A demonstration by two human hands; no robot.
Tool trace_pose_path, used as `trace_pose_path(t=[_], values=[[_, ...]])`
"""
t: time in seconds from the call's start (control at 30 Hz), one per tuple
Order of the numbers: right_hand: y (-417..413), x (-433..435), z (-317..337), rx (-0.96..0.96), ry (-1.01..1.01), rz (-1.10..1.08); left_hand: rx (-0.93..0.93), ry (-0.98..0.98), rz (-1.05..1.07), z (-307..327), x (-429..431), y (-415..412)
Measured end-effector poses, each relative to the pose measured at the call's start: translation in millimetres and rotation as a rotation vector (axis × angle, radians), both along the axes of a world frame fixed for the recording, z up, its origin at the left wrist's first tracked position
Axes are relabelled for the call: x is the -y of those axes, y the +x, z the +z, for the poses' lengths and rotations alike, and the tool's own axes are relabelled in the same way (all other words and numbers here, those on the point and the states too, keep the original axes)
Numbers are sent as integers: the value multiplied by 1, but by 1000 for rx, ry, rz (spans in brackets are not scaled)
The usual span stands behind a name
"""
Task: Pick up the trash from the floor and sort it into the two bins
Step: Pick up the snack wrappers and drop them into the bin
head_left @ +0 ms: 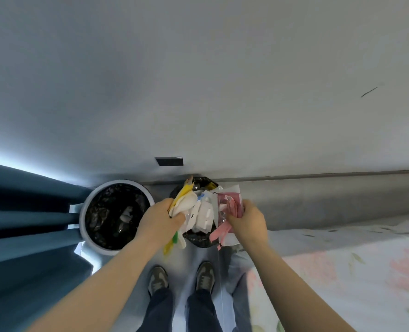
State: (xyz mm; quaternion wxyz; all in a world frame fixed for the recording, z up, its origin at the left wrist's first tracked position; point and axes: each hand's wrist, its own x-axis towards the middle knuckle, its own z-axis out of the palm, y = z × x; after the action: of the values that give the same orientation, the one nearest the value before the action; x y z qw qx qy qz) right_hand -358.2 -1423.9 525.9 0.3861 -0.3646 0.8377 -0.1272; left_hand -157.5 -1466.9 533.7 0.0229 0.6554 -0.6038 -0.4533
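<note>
A white round bin (pixel 82 219), lined in black, stands at 9 o'clock of a smaller black-bagged bin (pixel 197 238). Over the smaller bin, the left hand (pixel 161 219) curls its fingers round yellow-white wrappers (pixel 184 202). At 3 o'clock, the right hand (pixel 246 220) grips pink wrappers (pixel 232 204) in its fingers.

Plain grey wall (pixel 222 80) beyond both. Dark slot (pixel 169 161) in it, above left hand (pixel 161 219). Grey band (pixel 330 200) at wall base, past right hand (pixel 246 219). Blue curtain (pixel 19 224) far left, daylight along its top edge. Floral bed (pixel 354 271) near-right. Pale floor (pixel 183 267) below.
</note>
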Motion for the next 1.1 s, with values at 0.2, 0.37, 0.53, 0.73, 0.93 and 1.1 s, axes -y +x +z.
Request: trace_pose_path(t=[0.2,0.37,0.53,0.73,0.93,1.1], values=[[-4,-3,-95,-26,64,-47,27,97,28,-92,-14,-6],[-2,1,-170,-26,87,-64,5,86,74,-156,-19,-11],[7,1,-227,-26,109,-91,-19,79,109,-205,-21,-9],[24,7,-266,27,99,-119,-27,68,131,-236,-24,0],[37,10,-282,178,200,-124,-32,71,129,-250,-24,2],[27,-6,-280,108,202,-74,-58,79,112,-253,-25,-2]])
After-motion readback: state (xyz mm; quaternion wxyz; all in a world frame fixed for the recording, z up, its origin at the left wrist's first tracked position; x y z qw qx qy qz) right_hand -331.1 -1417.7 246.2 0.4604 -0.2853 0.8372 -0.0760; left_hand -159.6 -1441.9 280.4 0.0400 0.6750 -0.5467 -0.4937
